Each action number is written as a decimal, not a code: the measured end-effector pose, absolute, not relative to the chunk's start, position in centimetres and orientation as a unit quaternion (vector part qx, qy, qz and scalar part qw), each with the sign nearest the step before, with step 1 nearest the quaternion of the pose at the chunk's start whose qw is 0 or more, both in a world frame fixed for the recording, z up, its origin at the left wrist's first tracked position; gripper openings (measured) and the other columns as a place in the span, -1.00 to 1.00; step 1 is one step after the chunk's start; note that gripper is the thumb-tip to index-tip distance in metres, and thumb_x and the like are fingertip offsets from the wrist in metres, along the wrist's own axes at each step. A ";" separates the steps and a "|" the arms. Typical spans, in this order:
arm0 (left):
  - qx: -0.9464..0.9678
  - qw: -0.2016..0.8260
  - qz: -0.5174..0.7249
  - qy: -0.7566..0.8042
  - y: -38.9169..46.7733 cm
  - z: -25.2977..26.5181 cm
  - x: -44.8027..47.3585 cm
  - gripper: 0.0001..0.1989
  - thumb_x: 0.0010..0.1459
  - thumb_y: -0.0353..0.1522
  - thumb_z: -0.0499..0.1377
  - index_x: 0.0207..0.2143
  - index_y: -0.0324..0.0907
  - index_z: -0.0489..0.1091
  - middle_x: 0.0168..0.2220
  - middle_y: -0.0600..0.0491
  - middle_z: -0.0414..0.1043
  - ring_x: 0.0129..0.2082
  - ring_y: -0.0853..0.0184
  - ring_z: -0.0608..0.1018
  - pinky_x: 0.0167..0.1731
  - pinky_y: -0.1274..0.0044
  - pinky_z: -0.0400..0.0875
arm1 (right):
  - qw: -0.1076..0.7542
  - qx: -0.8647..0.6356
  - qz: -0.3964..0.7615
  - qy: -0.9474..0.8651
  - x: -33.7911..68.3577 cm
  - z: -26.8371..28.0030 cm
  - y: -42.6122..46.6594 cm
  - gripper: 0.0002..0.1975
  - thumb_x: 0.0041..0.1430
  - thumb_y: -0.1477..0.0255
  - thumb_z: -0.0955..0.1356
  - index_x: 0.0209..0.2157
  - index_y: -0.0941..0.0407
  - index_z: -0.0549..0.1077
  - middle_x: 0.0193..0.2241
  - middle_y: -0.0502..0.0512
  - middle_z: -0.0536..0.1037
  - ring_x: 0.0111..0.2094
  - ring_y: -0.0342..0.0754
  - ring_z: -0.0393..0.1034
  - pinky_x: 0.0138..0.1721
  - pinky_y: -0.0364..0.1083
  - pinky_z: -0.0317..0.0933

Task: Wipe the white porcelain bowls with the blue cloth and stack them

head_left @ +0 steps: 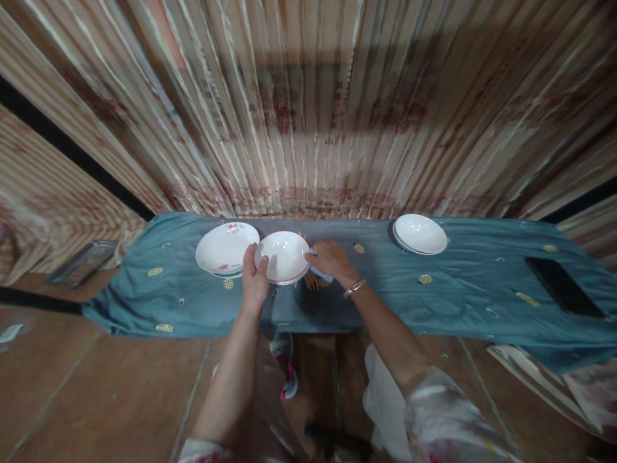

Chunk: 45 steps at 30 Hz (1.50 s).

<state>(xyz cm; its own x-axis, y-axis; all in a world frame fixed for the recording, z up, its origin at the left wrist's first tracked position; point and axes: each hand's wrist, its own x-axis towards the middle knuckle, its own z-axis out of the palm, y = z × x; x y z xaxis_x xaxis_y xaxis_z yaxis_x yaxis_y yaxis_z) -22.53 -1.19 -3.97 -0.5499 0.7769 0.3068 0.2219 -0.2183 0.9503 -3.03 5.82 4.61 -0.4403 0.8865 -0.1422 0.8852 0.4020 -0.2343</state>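
A white bowl (pixel 282 260) with a red rim is tilted toward me over the middle of the table. My left hand (pixel 254 283) is closed on its left edge, thumb over the rim. At the bowl's right edge, my right hand (pixel 332 260) is closed on a light blue cloth (pixel 322 275), part of which hangs below the fingers. Several wooden chopsticks (pixel 312 281) lie on the table beneath, partly covered by the bowl and cloth. Just left of the bowl are stacked white plates (pixel 224 249) with floral decoration.
A teal tablecloth (pixel 385 296) with yellow pineapple prints covers the long, narrow table. Farther right sit stacked white dishes (pixel 421 234) and a black phone (pixel 562 286). A pleated curtain (pixel 308 128) hangs behind the table. A rectangular tray (pixel 83 262) lies beyond the left end.
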 end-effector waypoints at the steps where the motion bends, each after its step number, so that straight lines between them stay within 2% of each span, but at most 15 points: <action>1: 0.413 0.220 0.658 0.591 -1.2 -3.9 -22.5 -0.49 0.17 -0.15 0.24 0.16 -0.04 0.34 0.21 -0.08 0.38 0.31 0.12 0.33 0.33 0.22 0.17 | 0.000 -0.529 0.137 -0.838 -3.0 4.6 5.8 -0.57 0.33 0.26 0.22 -0.08 0.22 0.61 -0.06 0.35 0.64 -0.02 0.13 0.55 -0.14 -0.10 0.28; 6: 0.373 0.227 0.672 0.597 -1.3 -3.2 -22.1 -0.46 0.13 -0.13 0.26 0.13 -0.11 0.36 0.24 -0.13 0.36 0.30 0.08 0.34 0.35 0.22 0.12 | -0.005 -0.522 0.131 -0.843 -2.9 4.6 5.7 -0.59 0.32 0.29 0.22 -0.14 0.21 0.64 -0.08 0.35 0.65 -0.05 0.12 0.56 -0.19 -0.11 0.25; 10: 0.375 0.220 0.690 0.579 -1.4 -2.4 -21.7 -0.39 0.12 -0.06 0.25 0.15 -0.13 0.35 0.25 -0.17 0.34 0.30 0.09 0.36 0.34 0.24 0.15 | 0.014 -0.527 0.124 -0.841 -2.6 5.1 5.3 -0.58 0.34 0.30 0.20 -0.17 0.20 0.64 -0.11 0.33 0.66 -0.11 0.07 0.56 -0.24 -0.12 0.20; 15: 0.400 0.218 0.712 0.534 -1.6 -0.6 -20.4 -0.37 0.10 -0.01 0.26 0.14 -0.13 0.37 0.28 -0.16 0.32 0.31 0.08 0.35 0.35 0.26 0.13 | 0.117 -0.547 0.120 -0.820 -1.0 5.9 5.1 -0.62 0.30 0.30 0.24 -0.38 0.19 0.61 -0.38 0.22 0.66 -0.37 -0.03 0.47 -0.37 -0.12 0.06; 17: 0.422 0.211 0.714 0.518 -1.8 0.2 -19.3 -0.41 0.13 -0.01 0.24 0.11 -0.13 0.39 0.29 -0.15 0.31 0.33 0.07 0.32 0.35 0.24 0.11 | 0.174 -0.559 0.125 -0.801 0.2 6.0 5.1 -0.63 0.27 0.29 0.27 -0.49 0.18 0.55 -0.52 0.13 0.58 -0.46 -0.08 0.37 -0.42 -0.12 0.00; 20: 0.476 0.179 0.689 0.517 -2.0 1.1 -17.2 -0.51 0.18 -0.06 0.23 0.07 -0.11 0.44 0.31 -0.12 0.28 0.35 0.08 0.27 0.35 0.21 0.08 | 0.264 -0.568 0.148 -0.765 2.6 5.9 4.9 -0.61 0.21 0.26 0.28 -0.64 0.13 0.38 -0.66 -0.03 0.34 -0.56 -0.15 0.20 -0.47 -0.13 -0.07; 24: 0.555 0.170 0.642 0.501 -2.2 1.2 -14.1 -0.59 0.25 -0.14 0.19 0.11 -0.07 0.42 0.34 -0.13 0.23 0.36 0.08 0.27 0.34 0.17 0.11 | 0.328 -0.580 0.181 -0.723 6.3 5.4 4.5 -0.59 0.13 0.25 0.28 -0.72 0.06 0.14 -0.72 -0.13 0.06 -0.61 -0.20 0.04 -0.49 -0.13 -0.13; 29: 0.660 0.155 0.555 0.482 -1.9 -1.2 -11.6 -0.53 0.24 -0.18 0.21 0.18 -0.06 0.36 0.37 -0.17 0.16 0.40 0.03 0.19 0.34 0.12 0.09 | 0.318 -0.594 0.215 -0.707 10.2 3.9 5.0 -0.60 0.07 0.23 0.28 -0.73 0.05 0.12 -0.72 -0.13 0.03 -0.61 -0.20 0.00 -0.50 -0.13 -0.14; 33: 0.716 0.133 0.478 0.491 -1.6 -3.8 -10.2 -0.48 0.18 -0.16 0.28 0.15 -0.11 0.38 0.35 -0.22 0.19 0.43 -0.04 0.10 0.34 0.01 0.04 | 0.283 -0.594 0.226 -0.718 12.2 2.3 5.6 -0.60 0.06 0.24 0.28 -0.75 0.06 0.13 -0.72 -0.11 0.03 -0.60 -0.19 0.03 -0.50 -0.12 -0.16; 37: 0.746 0.125 0.406 0.513 -1.6 -4.9 -8.4 -0.54 0.19 -0.21 0.27 0.12 -0.14 0.42 0.31 -0.22 0.25 0.42 -0.05 0.11 0.34 -0.05 -0.04 | 0.257 -0.588 0.232 -0.731 13.6 1.1 6.0 -0.60 0.06 0.27 0.29 -0.75 0.06 0.14 -0.74 -0.11 0.02 -0.61 -0.19 0.05 -0.50 -0.11 -0.18; 41: 0.759 0.124 0.347 0.536 -1.9 -4.7 -6.4 -0.57 0.16 -0.24 0.31 0.09 -0.08 0.46 0.33 -0.19 0.24 0.44 -0.15 0.01 0.29 -0.20 -0.14 | 0.246 -0.595 0.239 -0.727 14.9 -0.1 6.2 -0.59 0.08 0.25 0.28 -0.74 0.07 0.15 -0.73 -0.10 0.04 -0.61 -0.19 0.08 -0.49 -0.11 -0.16; 45: 0.793 0.120 0.293 0.520 -1.8 -4.6 -5.1 -0.58 0.13 -0.31 0.34 0.06 -0.08 0.47 0.24 -0.18 0.39 0.38 -0.12 0.19 0.27 -0.26 -0.28 | 0.241 -0.602 0.245 -0.721 16.0 -1.2 6.4 -0.60 0.10 0.24 0.28 -0.73 0.08 0.18 -0.72 -0.08 0.07 -0.60 -0.17 0.14 -0.49 -0.11 -0.15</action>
